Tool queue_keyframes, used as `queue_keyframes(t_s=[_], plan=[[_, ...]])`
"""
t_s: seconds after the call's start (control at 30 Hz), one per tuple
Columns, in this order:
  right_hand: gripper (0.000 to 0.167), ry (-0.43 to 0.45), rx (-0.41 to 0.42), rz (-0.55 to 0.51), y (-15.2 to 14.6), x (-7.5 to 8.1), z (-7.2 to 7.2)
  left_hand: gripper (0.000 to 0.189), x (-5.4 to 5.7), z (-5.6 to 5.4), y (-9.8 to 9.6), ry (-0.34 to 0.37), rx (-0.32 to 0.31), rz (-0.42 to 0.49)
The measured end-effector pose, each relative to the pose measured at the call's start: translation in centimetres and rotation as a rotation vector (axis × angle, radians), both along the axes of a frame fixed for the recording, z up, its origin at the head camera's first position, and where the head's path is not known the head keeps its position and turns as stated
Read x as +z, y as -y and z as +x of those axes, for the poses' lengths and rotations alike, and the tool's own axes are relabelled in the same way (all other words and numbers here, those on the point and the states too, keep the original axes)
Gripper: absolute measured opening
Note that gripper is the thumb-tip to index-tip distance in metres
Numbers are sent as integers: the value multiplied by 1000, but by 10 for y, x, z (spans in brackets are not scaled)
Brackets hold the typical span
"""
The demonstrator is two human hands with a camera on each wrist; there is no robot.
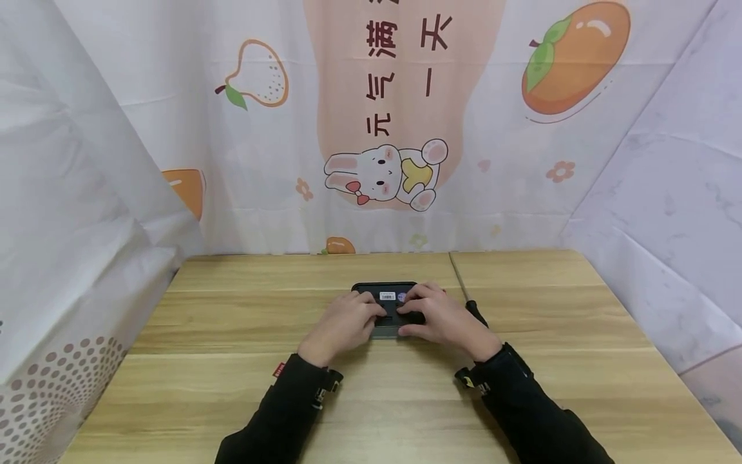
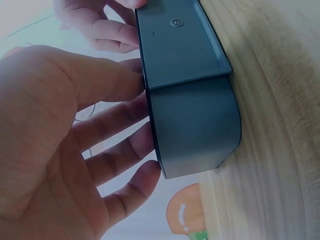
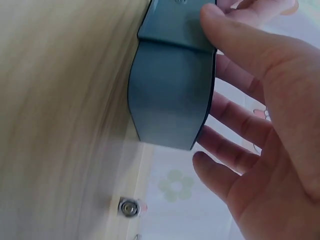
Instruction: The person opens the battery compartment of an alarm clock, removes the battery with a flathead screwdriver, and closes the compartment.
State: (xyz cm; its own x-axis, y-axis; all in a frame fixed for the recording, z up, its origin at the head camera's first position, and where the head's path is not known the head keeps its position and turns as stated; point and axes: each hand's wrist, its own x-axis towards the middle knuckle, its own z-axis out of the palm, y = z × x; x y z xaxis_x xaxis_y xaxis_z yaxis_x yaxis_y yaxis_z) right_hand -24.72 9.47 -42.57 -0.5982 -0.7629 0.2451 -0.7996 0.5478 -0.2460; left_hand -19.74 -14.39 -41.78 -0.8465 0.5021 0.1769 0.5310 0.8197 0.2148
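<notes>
A dark, box-shaped device [image 1: 390,332] stands on the wooden table, its black face with a white barcode label turned up. Its grey side [image 2: 182,50] carries a small screw. My left hand [image 1: 342,322] lies over the left part, thumb and spread fingertips touching the upper face and its edge. At the right part, my right hand [image 1: 443,316] grips the rim, its thumb [image 3: 220,22] on the grey side and its fingers over the top. The middle of the upper face is partly hidden by both hands.
A screwdriver [image 1: 475,312] with a black handle and long shaft lies just right of the device. Beyond it, in the right wrist view, a small cylinder [image 3: 129,207] shows its round metal end. Printed curtains [image 1: 261,161] hang behind the table's far edge.
</notes>
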Motion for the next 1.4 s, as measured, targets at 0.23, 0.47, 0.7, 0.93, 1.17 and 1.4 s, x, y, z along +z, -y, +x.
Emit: queue_keyframes(t_s=[0.23,0.47,0.7,0.93,1.17,1.4], plan=[[78,107,-50,-50,-10,-3,-4,30,2,0,7,77,11,112],[107,211,-100,-44,-13,0,-6,55,7,0,14,126,65,196],[116,307,-104,-40,-14,-2,-7,79,2,-2,16,172,93,200],[119,353,-103,-33,-15,-7,-8,92,-3,-3,17,222,102,181],[121,426,-147,10,-15,-12,-10,89,-7,-4,18,307,124,158],[121,451,-177,44,-16,-17,-11,81,-9,-4,17,361,142,143]])
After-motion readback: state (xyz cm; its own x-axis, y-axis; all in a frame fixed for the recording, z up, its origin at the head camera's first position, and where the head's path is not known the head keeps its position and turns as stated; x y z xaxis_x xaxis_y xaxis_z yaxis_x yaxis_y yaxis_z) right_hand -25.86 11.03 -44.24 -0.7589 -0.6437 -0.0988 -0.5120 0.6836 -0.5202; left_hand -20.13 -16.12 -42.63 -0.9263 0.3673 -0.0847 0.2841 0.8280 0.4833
